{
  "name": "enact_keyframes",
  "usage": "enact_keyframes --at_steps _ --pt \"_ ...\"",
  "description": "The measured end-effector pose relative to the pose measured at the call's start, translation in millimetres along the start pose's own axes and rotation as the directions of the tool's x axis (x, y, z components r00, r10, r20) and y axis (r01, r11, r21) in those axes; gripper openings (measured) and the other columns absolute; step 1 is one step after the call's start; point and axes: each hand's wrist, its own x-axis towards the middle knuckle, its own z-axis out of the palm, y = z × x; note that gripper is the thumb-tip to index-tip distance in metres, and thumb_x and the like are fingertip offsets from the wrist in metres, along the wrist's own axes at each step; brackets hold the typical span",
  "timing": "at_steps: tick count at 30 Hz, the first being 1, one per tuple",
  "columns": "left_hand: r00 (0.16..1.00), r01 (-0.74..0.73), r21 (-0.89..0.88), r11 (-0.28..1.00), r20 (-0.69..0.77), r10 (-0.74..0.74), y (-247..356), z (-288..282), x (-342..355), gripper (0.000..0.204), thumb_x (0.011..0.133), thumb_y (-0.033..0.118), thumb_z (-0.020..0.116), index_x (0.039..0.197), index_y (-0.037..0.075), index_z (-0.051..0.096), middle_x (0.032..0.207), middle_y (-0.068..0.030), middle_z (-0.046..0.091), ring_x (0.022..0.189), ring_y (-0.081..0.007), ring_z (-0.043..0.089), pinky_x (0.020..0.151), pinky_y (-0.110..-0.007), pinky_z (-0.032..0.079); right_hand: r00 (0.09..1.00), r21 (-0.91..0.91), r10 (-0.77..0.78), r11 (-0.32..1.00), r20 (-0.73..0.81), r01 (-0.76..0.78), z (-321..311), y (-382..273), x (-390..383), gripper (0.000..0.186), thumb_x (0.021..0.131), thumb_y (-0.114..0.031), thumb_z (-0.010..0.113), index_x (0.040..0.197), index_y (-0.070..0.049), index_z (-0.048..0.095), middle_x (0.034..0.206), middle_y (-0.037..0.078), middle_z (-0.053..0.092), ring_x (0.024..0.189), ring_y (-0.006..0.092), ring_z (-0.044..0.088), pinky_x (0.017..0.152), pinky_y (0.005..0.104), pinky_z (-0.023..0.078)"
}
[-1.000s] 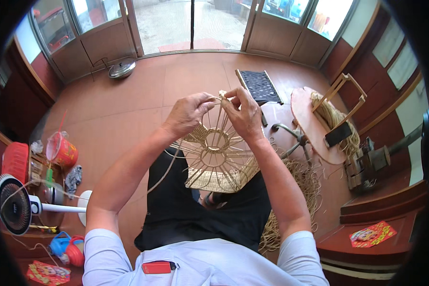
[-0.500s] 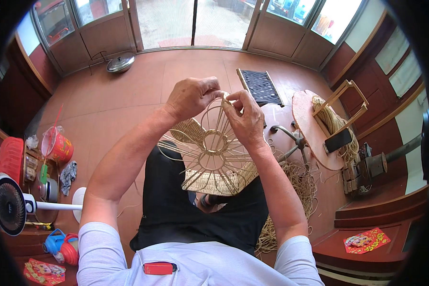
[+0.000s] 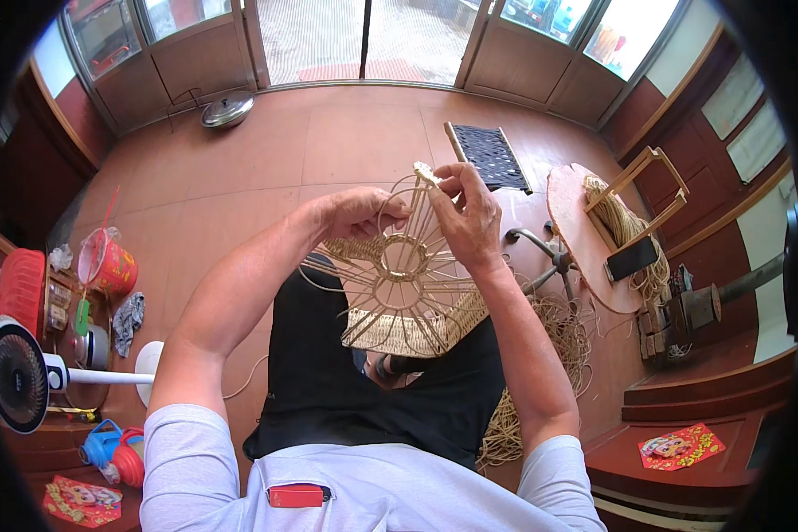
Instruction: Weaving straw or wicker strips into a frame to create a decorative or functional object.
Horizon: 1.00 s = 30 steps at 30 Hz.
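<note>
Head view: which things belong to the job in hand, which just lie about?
Job:
round, spoked tan-cord frame, right hand gripping it, left hand alongside
tangled tan cord heap, likely

Lying about, apparently:
black rectangular phone
domed silver metal lid
red patterned bucket

The left hand (image 3: 368, 211) has come down from beside the woven tip (image 3: 423, 171), well above the ring (image 3: 402, 277), to just above and left of that ring. There it now overlaps the strand arc (image 3: 380, 215) and covers more of the woven petal (image 3: 350, 250) left of the ring. The tip, partly hidden half a second ago, now shows clearly.
</note>
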Motion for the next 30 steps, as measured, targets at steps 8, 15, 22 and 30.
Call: enact_keyframes --at_steps 8,15,22,30 --pt "0.923 0.274 0.111 0.955 0.249 -0.294 -16.8 -19.2 12.2 0.024 0.115 0.026 0.065 0.092 0.016 0.065 0.066 0.013 0.037 0.05 -0.0018 0.029 0.045 -0.025 0.021 0.994 0.013 -0.018 1.0 -0.108 0.02 12.2 -32.3 -118.0 0.025 0.094 0.003 0.076 0.119 -0.003 0.073 0.098 0.01 0.07 0.08 0.0252 0.067 0.074 0.0378 0.056" --pt "0.905 0.369 0.345 0.863 0.078 -0.418 -14.5 -13.4 11.7 0.016 0.109 0.029 0.073 0.098 0.018 0.073 0.072 0.014 0.054 0.055 -0.0002 0.043 0.049 -0.024 0.031 0.752 0.58 0.567 0.504 0.337 -0.64 57.8 -26.4 -192.6 0.054 0.11 -0.009 0.066 0.162 0.002 0.053 0.109 0.005 0.069 0.086 0.0128 0.064 0.078 0.028 0.053" --pt "0.941 0.144 0.66 0.738 0.138 -0.307 -16.0 -7.5 14.6 0.013 0.105 0.027 0.074 0.096 0.02 0.08 0.072 0.0127 0.058 0.06 -0.0019 0.044 0.053 -0.026 0.033 0.621 0.797 0.565 -0.113 0.543 -0.594 69.2 -19.9 -167.6 0.052 0.116 -0.011 0.061 0.165 -0.012 0.046 0.119 0.004 0.066 0.088 0.0108 0.062 0.079 0.0267 0.052" --pt "0.899 0.223 0.581 0.782 0.187 -0.395 -30.8 -20.6 35.0 0.012 0.104 0.031 0.075 0.111 0.023 0.081 0.086 0.0136 0.064 0.073 -0.0036 0.052 0.063 -0.028 0.041 0.619 0.841 0.571 -0.335 0.54 -0.424 94.4 -17.2 -171.5 0.037 0.116 -0.01 0.06 0.151 -0.023 0.056 0.12 0.003 0.067 0.087 0.012 0.058 0.078 0.029 0.051"
